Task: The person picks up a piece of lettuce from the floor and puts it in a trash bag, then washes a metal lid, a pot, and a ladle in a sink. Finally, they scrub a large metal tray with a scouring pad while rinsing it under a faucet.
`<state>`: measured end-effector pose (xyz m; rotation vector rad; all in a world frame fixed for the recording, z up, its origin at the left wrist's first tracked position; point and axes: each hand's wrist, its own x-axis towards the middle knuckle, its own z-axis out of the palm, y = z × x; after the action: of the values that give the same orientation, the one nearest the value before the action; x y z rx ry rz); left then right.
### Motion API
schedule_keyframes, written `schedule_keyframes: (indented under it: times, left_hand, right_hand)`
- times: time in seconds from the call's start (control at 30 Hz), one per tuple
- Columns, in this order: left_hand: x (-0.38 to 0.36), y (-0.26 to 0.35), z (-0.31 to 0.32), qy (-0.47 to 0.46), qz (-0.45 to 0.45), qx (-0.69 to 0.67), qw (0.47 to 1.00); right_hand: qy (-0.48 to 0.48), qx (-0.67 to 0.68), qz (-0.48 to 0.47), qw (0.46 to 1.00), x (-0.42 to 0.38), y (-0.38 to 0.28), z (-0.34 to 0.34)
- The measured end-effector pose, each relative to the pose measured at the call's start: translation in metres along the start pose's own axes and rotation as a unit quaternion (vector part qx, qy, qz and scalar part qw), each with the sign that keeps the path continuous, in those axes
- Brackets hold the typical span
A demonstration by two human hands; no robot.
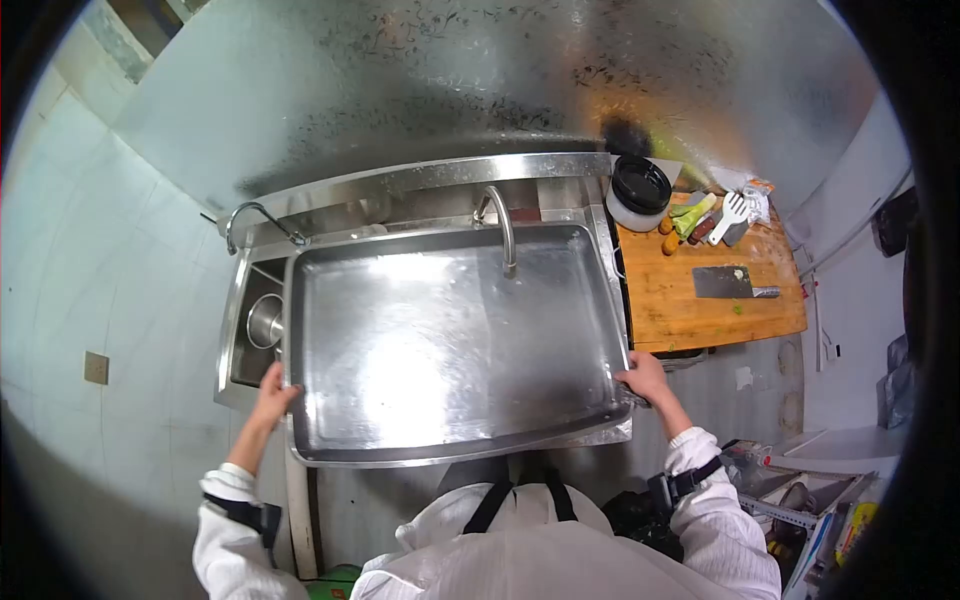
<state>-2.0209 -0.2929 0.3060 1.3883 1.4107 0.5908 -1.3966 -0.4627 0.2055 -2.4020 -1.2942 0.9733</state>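
Observation:
A large shallow metal tray (540, 350) lies across the steel sink (236, 345), covering most of it. My left hand (272, 398) grips the tray's left rim near the front corner, thumb over the edge. On the opposite side, my right hand (645, 378) is closed on the right rim, also toward the front. Both sets of fingers are partly hidden under the rim. A curved faucet (508, 235) reaches over the tray's back edge. The tray's inside is bare and shiny, with bright reflections.
A second faucet (262, 208) arches at the back left, above a metal cup (265, 322) in the left basin. To the right, a wooden cutting board (660, 305) bears a cleaver (722, 282), a white slotted turner (735, 212) and a black-lidded container (640, 188). A cluttered shelf (800, 490) stands at lower right.

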Motion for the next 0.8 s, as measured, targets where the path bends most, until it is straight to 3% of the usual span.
schedule_keyframes:
  times: [0.03,0.1,0.37,0.43,0.57,0.63,0.7,0.77,0.8]
  left_hand:
    - [0.013,-0.028,0.013,0.004,0.011,0.030,0.999]
    - [0.035,-0.067,0.040,0.011,-0.025,-0.068,0.997]
    - [0.098,-0.084,0.108,-0.069,-0.017,0.242,0.968]
    - [0.109,-0.067,0.117,-0.120,-0.055,0.359,0.924]
    - [0.134,-0.076,0.128,-0.161,-0.043,0.431,0.887]
    - [0.161,-0.045,0.136,-0.326,-0.076,0.565,0.754]
    - [0.200,0.003,0.158,-0.245,0.044,0.616,0.748]
    - [0.243,0.051,0.203,-0.116,0.197,0.507,0.831]
    - [0.266,0.065,0.228,-0.095,0.254,0.454,0.848]
  right_hand:
    - [0.028,0.007,0.005,1.000,-0.007,0.009,-0.001]
    - [0.056,0.013,0.019,0.998,-0.010,0.023,-0.005]
    - [0.116,-0.019,0.052,0.992,-0.007,0.066,-0.014]
    - [0.132,-0.043,0.062,0.988,-0.006,0.065,-0.013]
    - [0.141,-0.092,0.090,0.982,-0.006,0.065,-0.005]
    - [0.129,-0.111,0.129,0.977,-0.005,0.061,-0.008]
    - [0.119,-0.133,0.165,0.970,-0.003,0.056,-0.015]
    - [0.132,-0.143,0.180,0.964,-0.002,0.052,-0.020]
    - [0.133,-0.146,0.182,0.963,0.000,0.054,-0.021]
